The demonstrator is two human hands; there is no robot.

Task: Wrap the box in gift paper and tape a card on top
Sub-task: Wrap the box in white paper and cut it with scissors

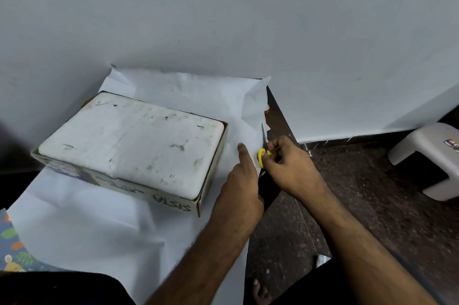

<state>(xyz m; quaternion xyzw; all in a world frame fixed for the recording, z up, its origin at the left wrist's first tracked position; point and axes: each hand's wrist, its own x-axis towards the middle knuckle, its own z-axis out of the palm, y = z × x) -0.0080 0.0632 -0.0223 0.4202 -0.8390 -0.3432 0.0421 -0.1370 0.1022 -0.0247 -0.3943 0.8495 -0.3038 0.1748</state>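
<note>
An open cardboard box (119, 183) filled with a scuffed white foam slab lies on a sheet of gift paper (99, 227), white side up, spread over a dark table. My right hand (288, 165) grips yellow-handled scissors (263, 148), whose blades point away along the sheet's right edge. My left hand (242, 180) rests flat on the paper just left of the scissors, its index finger stretched forward. A cut strip of paper curls up beyond the blades.
The paper's printed patterned side (12, 245) shows at the lower left. A grey wall stands close behind the table. A white plastic stool (427, 155) sits on the dark speckled floor to the right. A bare foot (260, 292) shows below the table edge.
</note>
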